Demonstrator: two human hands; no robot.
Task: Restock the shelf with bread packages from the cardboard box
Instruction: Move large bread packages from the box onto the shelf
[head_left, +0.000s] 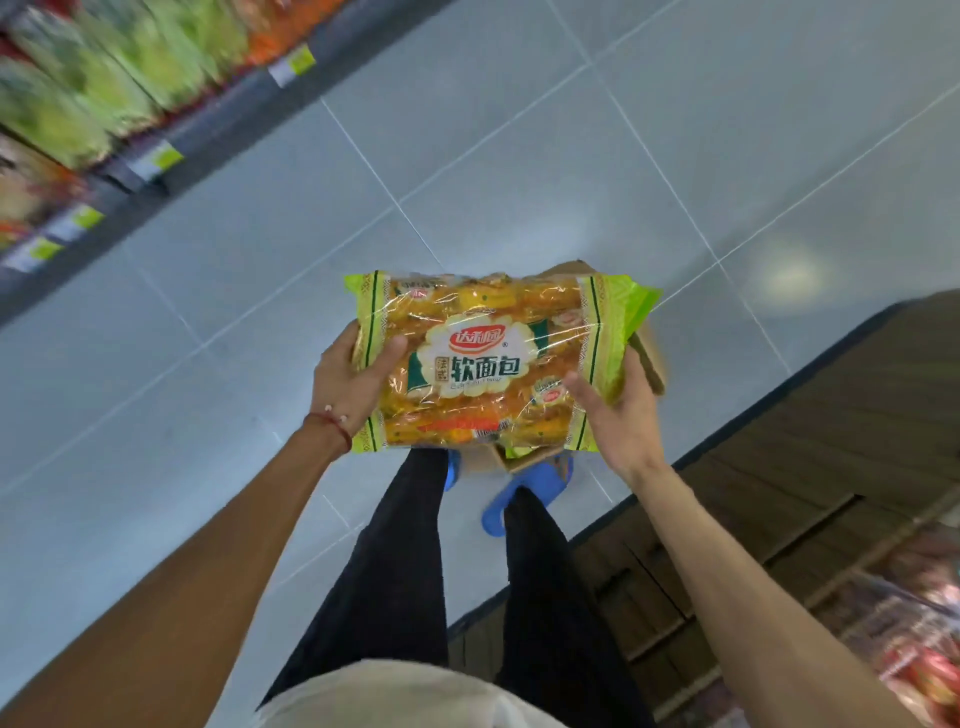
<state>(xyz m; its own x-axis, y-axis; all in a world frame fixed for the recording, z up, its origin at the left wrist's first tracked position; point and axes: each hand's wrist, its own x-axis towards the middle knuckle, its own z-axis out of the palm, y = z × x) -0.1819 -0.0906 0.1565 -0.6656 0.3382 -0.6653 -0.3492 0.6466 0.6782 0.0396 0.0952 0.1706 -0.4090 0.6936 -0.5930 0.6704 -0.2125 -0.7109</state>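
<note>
Both hands, left hand (349, 382) and right hand (621, 410), clamped on bread package (483, 358) above cardboard box (647, 358); keep level, don't squish, swing toward shelf (104, 171).

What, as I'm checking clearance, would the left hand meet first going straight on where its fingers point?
The bread package, whose end the left hand grips; nothing lies between them.

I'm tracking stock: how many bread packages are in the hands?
1: the package, held between left hand and right hand over the box. More may lie hidden in the box beneath.
</note>
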